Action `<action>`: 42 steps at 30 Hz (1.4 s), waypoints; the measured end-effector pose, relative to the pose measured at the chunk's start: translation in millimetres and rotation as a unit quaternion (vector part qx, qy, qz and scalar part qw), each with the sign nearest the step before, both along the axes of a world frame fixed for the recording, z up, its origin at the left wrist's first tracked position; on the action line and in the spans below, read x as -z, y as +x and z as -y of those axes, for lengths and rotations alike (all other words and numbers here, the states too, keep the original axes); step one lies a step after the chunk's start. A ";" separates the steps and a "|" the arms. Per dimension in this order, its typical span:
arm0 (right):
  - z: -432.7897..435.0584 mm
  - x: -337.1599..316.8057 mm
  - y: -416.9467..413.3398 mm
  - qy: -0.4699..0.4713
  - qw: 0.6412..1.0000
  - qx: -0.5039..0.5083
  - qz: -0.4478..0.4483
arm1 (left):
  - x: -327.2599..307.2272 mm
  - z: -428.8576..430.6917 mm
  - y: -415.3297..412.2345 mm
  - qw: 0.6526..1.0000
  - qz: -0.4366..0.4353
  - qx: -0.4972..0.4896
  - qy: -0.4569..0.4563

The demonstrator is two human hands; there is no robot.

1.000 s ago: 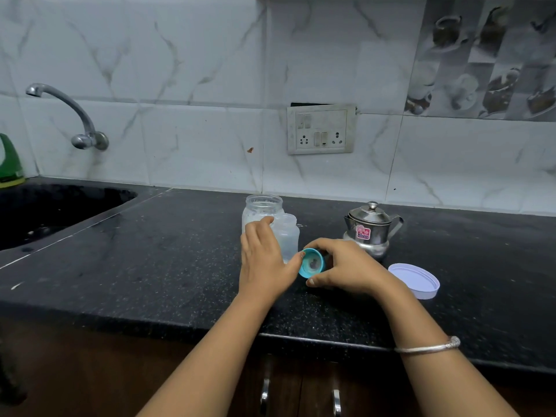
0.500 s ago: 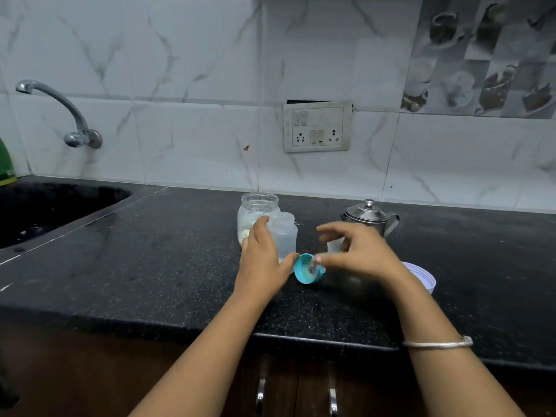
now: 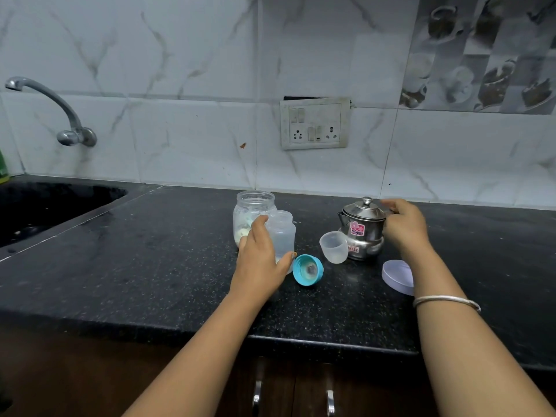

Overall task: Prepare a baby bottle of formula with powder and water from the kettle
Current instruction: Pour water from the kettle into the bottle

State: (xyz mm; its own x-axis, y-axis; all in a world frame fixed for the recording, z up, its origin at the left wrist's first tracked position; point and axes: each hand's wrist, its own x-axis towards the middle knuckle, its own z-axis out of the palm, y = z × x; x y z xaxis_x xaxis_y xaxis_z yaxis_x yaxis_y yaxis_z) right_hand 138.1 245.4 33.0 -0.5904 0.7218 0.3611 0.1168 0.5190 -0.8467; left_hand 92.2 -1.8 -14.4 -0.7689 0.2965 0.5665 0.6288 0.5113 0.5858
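Note:
The clear baby bottle [image 3: 282, 233] stands open-topped on the black counter [image 3: 168, 266], and my left hand [image 3: 260, 260] is wrapped around its left side. Behind it stands an open glass jar [image 3: 251, 210] with pale powder at the bottom. The bottle's teal ring with its teat [image 3: 308, 269] lies on its side just right of my left thumb. A small clear cap [image 3: 334, 246] rests tilted against the steel kettle [image 3: 362, 228]. My right hand [image 3: 404, 225] is closed around the kettle's handle side on the right.
A lilac jar lid [image 3: 397, 276] lies flat by my right wrist. A sink [image 3: 45, 206] with a wall tap [image 3: 60, 112] takes up the left. A socket plate [image 3: 314, 123] sits on the tiled wall. The counter's front edge runs below my forearms.
My right hand let go of the teal ring, which now lies on the counter, and moved right to the kettle. My left hand stayed on the bottle.

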 end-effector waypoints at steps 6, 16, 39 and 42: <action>-2.2 8.1 -0.4 0.023 0.998 0.042 0.032 | 0.3 -0.3 -0.2 1.000 0.000 0.005 0.002; -7.5 9.3 -1.1 -0.088 0.995 0.046 -0.019 | 1.2 -0.3 -1.1 1.000 0.011 0.007 0.004; 17.2 -22.0 -26.0 -0.242 0.945 0.009 -0.220 | -0.2 1.7 -4.5 0.999 0.011 0.043 0.005; 28.4 -30.5 -37.0 -0.219 0.951 -0.016 -0.218 | -0.4 2.0 -3.5 0.999 0.004 0.047 -0.004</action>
State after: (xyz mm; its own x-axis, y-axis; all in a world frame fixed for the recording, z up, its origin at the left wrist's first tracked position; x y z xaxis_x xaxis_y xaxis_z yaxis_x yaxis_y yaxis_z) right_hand 101.1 217.0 63.5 -0.4782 0.8433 0.2452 -0.3054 0.1022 -0.9467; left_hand 88.7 -3.8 -13.9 -0.7425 0.3719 0.5572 0.6690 0.4552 0.5876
